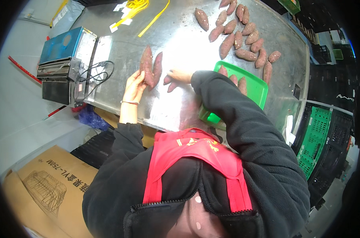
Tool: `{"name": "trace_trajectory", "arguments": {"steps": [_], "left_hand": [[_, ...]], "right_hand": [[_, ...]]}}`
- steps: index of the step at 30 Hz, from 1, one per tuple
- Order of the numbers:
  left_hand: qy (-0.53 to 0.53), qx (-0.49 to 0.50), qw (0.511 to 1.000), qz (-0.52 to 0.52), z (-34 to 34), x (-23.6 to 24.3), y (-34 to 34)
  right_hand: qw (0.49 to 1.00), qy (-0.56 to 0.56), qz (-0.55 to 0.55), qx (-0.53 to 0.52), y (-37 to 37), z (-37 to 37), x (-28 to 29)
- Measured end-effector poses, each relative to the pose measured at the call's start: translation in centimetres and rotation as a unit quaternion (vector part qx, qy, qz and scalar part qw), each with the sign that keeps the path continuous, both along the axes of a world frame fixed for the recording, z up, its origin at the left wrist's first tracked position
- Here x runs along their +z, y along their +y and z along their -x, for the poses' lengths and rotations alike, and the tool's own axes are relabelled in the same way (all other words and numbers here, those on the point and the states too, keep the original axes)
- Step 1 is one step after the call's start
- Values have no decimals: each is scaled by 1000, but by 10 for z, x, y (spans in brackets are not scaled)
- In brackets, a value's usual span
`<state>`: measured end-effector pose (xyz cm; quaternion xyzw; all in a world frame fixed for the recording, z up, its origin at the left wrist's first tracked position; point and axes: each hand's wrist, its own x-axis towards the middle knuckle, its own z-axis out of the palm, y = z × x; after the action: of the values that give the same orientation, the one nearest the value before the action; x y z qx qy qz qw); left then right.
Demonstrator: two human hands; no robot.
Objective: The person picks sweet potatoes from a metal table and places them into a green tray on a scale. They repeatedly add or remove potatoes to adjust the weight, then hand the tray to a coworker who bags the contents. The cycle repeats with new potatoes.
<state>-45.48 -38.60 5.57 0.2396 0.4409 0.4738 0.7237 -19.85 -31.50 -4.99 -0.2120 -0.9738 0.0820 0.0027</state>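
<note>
My left hand (134, 85) grips a large sweet potato (146, 62) near the left middle of the metal table (120, 43); a darker one (157, 69) stands close against its right side. My right hand (178, 75) has its fingers closed on a small sweet potato (166, 79), with another small one (172, 86) just below it. A green tray (256, 91) holds several sweet potatoes (242, 85), partly hidden by my right sleeve. More loose sweet potatoes (248, 54) lie across the table's back right.
At the left stand a blue-and-steel machine (62, 45) and a black cable (96, 79). Yellow straps (152, 20) lie at the back. A cardboard box (49, 166) is at lower left. Green and black crates (313, 139) stand beyond the table's right edge (305, 95).
</note>
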Motion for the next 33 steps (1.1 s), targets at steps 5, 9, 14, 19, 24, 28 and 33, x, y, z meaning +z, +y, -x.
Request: {"name": "trace_trajectory", "arguments": {"steps": [5,9,14,19,24,28,33], "left_hand": [[-3,-8,999,-35,2,13,-22],[-31,-13,998,-55,4,21,-37],[-60,11,996,-59,-11,47,-36],[-72,-20,994,-82,-51,83,-23],[-99,-95,982,-127,-89,102,-24],[-20,-106,991,-77,-127,94,-36],[129,-203,965,-103,-211,80,-49]], "right_hand": [[866,230,424,-130,-15,5,-27],[947,240,127,-173,-33,24,-25],[954,88,-199,-205,-80,23,25],[977,8,-100,-190,-102,35,80],[816,466,36,-338,-196,-12,148],[655,538,68,-525,-244,-90,178],[593,499,0,-632,-238,-152,177]]}}
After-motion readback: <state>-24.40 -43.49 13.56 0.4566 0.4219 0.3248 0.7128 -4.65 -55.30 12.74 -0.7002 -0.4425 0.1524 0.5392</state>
